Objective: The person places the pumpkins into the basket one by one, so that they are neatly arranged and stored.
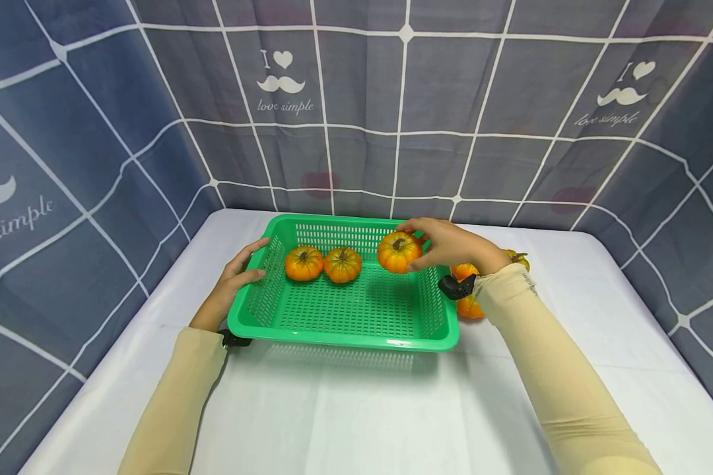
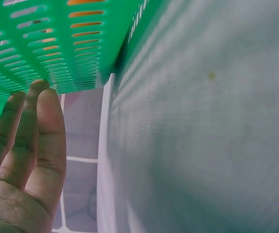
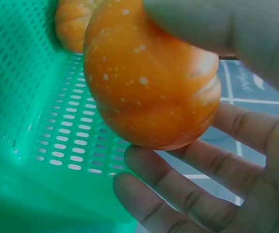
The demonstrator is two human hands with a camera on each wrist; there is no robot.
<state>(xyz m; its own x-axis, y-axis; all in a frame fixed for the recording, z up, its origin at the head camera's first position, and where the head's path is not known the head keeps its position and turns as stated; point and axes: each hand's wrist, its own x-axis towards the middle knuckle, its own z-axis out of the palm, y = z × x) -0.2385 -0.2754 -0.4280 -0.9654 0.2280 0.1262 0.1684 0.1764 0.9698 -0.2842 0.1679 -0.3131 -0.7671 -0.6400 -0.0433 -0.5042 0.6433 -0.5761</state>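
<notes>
A green plastic basket [image 1: 344, 340] holds two small orange pumpkins, a left one [image 1: 304, 264] and a right one [image 1: 342, 265], side by side at its left. My left hand [image 1: 233, 284] grips the basket's left end, thumb over the rim. In the left wrist view, straight fingers [image 2: 27, 131] of that hand lie against the basket's slotted outside [image 2: 61, 53]. Over the basket's right end, my right hand [image 1: 448, 245] holds a third pumpkin [image 1: 399, 253] between thumb and fingers. Close up in the right wrist view, this pumpkin [image 3: 149, 82] shows glossy orange skin with pale specks.
More pumpkins [image 1: 471, 308] lie on the white tablecloth [image 1: 344, 415] to the right of the basket, partly hidden by the right wrist. Grey-blue checked cloth [image 1: 362, 86] hangs around the back and sides of the table. The basket casts a shadow on the tablecloth.
</notes>
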